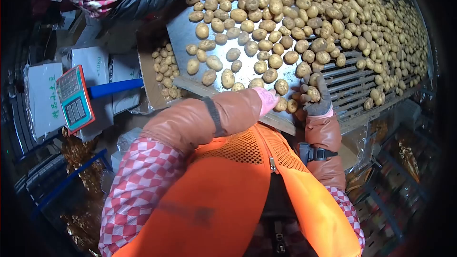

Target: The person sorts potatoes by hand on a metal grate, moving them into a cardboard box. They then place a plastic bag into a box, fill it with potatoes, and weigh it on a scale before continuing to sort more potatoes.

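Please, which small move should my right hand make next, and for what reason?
Perhaps draw the right hand in around the potato beside its fingers. The hand is already right at that potato, so little reaching seems needed. I cannot tell whether the grip is already firm.

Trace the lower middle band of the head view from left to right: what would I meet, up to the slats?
Leftmost white box, scale, blue bar, cardboard box of potatoes, wearer's left hand, wearer's right hand, bare slats.
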Motion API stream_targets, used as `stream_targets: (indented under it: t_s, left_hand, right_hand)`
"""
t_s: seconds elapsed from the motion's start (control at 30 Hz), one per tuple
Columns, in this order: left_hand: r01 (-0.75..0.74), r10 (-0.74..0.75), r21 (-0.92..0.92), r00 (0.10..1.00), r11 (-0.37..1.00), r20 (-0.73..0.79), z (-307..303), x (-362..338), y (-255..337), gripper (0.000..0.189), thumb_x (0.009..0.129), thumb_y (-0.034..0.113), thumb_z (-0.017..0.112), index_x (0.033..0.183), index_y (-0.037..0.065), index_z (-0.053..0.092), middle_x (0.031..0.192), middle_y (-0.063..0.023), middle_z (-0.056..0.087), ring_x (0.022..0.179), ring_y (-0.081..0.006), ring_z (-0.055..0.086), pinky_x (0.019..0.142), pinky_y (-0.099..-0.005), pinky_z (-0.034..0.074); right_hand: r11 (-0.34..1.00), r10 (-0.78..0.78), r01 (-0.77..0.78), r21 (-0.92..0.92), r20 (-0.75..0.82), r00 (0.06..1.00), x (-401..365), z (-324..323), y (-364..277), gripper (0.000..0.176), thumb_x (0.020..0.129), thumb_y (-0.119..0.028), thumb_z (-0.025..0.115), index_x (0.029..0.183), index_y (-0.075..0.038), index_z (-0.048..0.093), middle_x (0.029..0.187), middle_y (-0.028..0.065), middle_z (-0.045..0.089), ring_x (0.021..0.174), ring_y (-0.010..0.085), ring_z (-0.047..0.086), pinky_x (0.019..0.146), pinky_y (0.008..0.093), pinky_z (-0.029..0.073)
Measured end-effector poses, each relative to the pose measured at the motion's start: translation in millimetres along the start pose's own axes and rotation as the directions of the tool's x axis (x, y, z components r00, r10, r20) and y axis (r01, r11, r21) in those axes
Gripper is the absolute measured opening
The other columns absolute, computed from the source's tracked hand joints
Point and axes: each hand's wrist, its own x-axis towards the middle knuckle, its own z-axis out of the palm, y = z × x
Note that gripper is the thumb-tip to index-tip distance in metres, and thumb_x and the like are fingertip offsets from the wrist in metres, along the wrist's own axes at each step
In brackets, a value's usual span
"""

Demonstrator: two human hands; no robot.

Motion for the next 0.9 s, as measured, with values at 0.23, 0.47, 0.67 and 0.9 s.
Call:
stream_targets:
  t_s: [0.23, 0.47, 0.67, 0.9]
  left_hand:
    - [-0.042, -0.301, -0.970, 0.953, -0.238, 0.033, -20.7, -35.5, -12.3, 0.047, 0.097, 0.017, 0.059, 0.142, 0.013, 0.046, 0.126, -0.0147, 0.060, 0.104, -0.0307, 0.065, 0.092, -0.0451, 0.053]
    - [-0.645, -0.187, -0.764, 0.753, -0.019, -0.632, 19.2, -90.8, -88.3, 0.042, 0.102, 0.038, 0.046, 0.123, 0.004, 0.056, 0.112, -0.0128, 0.062, 0.097, -0.0266, 0.063, 0.090, -0.0418, 0.053]
    - [-0.396, -0.869, -0.843, 0.180, 0.365, -0.461, 26.7, -219.7, -144.5, 0.047, 0.089, 0.016, 0.069, 0.133, 0.009, 0.053, 0.113, -0.0130, 0.062, 0.098, -0.0246, 0.064, 0.085, -0.0361, 0.054]
    - [0.686, -0.786, -0.427, 0.366, 0.589, -0.497, 6.9, -143.8, -182.9, 0.066, 0.087, 0.044, 0.066, 0.143, 0.014, 0.051, 0.145, -0.0191, 0.049, 0.130, -0.0363, 0.051, 0.110, -0.0436, 0.041]
  right_hand:
    - [0.704, -0.371, 0.338, -0.625, 0.082, 0.925, -1.3, 68.7, 2.5, 0.052, 0.096, -0.014, 0.063, 0.143, -0.007, 0.041, 0.124, 0.0104, 0.056, 0.093, 0.0185, 0.062, 0.083, 0.0333, 0.056]
    - [0.074, -0.036, 0.848, -0.525, 0.848, 0.528, 3.9, 170.6, 62.6, 0.070, 0.079, -0.004, 0.076, 0.141, -0.002, 0.044, 0.133, 0.0222, 0.053, 0.120, 0.0374, 0.054, 0.103, 0.0421, 0.043]
    - [0.754, 0.028, 0.073, -0.652, 0.143, 0.989, 11.7, 133.6, 41.4, 0.047, 0.095, -0.006, 0.064, 0.141, -0.003, 0.050, 0.110, 0.0095, 0.065, 0.091, 0.0137, 0.062, 0.074, 0.0260, 0.052]
    - [0.594, -0.151, 0.104, -0.798, 0.016, 0.988, 28.0, 80.5, 42.6, 0.045, 0.098, -0.008, 0.060, 0.141, 0.002, 0.050, 0.133, 0.0131, 0.060, 0.118, 0.0172, 0.058, 0.098, 0.0281, 0.047]
